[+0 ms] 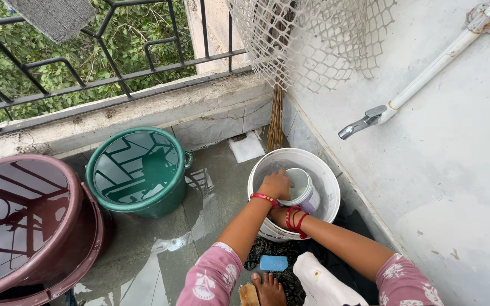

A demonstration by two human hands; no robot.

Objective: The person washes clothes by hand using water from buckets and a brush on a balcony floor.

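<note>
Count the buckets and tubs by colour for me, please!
White bucket, where the left hand holds a mug: 1
Green bucket: 1
Maroon tub: 1
Total: 3

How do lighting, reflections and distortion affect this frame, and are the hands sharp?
Head view: soft, even daylight, no hard shadows. The railing mirrors in the water of the green bucket and maroon tub. Wide-angle bending shows at the edges. Left hand on the mug is sharp; the right hand is hidden behind it.
</note>
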